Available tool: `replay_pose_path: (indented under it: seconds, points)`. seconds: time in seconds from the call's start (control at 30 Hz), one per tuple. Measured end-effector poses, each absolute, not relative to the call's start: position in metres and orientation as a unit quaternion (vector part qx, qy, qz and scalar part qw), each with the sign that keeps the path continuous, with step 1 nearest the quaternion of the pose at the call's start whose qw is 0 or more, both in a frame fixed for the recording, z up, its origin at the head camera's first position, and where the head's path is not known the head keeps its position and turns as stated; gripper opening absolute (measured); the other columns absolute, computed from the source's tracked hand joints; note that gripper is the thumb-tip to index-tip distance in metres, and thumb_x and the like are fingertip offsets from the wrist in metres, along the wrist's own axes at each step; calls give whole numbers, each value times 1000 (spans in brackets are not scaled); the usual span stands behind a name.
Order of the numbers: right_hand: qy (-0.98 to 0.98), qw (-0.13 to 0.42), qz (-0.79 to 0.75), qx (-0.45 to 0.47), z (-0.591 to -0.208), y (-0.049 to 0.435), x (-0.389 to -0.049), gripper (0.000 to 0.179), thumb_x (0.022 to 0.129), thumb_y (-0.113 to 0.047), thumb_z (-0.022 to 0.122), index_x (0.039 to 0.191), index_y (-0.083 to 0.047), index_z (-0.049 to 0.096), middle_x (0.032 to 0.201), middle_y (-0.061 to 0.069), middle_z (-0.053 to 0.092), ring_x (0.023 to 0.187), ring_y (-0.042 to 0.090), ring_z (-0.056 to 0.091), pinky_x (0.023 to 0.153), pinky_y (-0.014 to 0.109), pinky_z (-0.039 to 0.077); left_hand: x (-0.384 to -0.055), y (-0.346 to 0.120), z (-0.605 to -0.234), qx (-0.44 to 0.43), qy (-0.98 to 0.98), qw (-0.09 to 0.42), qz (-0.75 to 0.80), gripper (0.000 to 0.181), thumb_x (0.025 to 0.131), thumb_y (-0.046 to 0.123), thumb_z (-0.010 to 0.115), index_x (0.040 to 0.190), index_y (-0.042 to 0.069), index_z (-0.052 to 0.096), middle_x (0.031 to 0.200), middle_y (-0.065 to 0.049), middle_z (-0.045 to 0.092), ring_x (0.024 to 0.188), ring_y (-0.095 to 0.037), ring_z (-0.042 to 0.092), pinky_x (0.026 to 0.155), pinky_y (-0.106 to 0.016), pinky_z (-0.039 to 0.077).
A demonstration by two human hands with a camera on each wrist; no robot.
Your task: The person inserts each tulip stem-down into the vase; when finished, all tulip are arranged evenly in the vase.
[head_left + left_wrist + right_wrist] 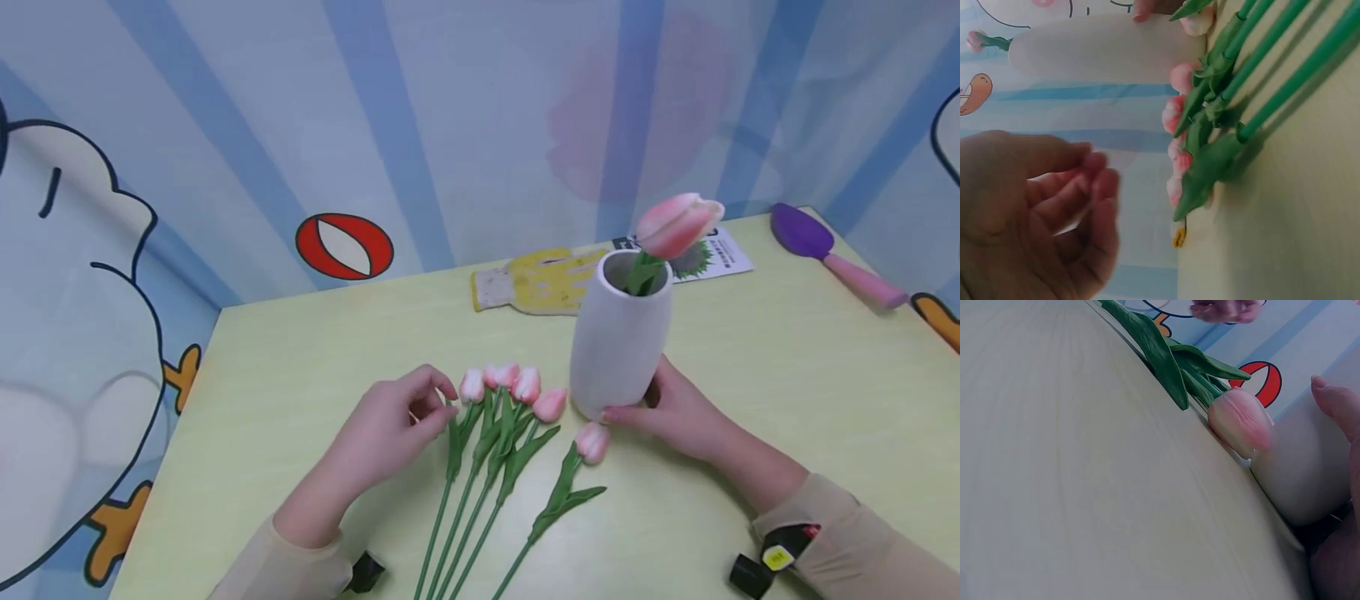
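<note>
A white vase [617, 350] stands toward the right of the table with one pink tulip [678, 227] in its mouth. My right hand [686, 408] grips the vase low down, its thumb across the near side and the fingers hidden behind. Several pink tulips with green stems [480, 475] lie in a fan left of the vase. One more tulip [592, 443] lies apart from them, its bloom close to the vase's foot. My left hand [397, 421] hovers beside the leftmost blooms; in the left wrist view its fingers [1105, 187] curl loosely around nothing.
Behind the vase lies a yellow and grey work glove [551, 282], next to a printed packet [716, 257]. A small trowel [832, 254] with a purple blade and pink handle lies at the far right. A patterned blue curtain [487, 125] rises behind the table.
</note>
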State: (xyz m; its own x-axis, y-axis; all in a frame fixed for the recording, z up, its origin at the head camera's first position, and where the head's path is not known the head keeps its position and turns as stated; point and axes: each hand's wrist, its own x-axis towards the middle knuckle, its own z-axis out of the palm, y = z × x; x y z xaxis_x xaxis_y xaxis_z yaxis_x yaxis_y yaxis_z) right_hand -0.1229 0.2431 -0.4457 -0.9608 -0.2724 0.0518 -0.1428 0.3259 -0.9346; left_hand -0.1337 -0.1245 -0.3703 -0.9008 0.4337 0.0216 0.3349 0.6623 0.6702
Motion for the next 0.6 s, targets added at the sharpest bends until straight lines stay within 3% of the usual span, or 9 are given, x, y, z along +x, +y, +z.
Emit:
replay_pose_path:
  seconds: [0.23, 0.6]
  points:
    - [812, 57, -567, -123, -443, 244, -121, 86, 86, -16, 85, 154, -13, 33, 149, 9, 51, 135, 29, 50, 106, 13, 39, -140, -128, -387, 182, 922, 192, 283, 25, 96, 28, 75, 110, 17, 58, 76, 7, 65, 60, -14, 57, 56, -31, 48]
    - [808, 60, -571, -130, -441, 241, -123, 86, 86, -17, 85, 155, -14, 32, 149, 11, 51, 136, 31, 49, 106, 14, 39, -139, -131, -402, 185, 912, 266, 252, 33, 93, 45, 76, 86, 17, 60, 61, 2, 58, 54, -12, 54, 57, -31, 48]
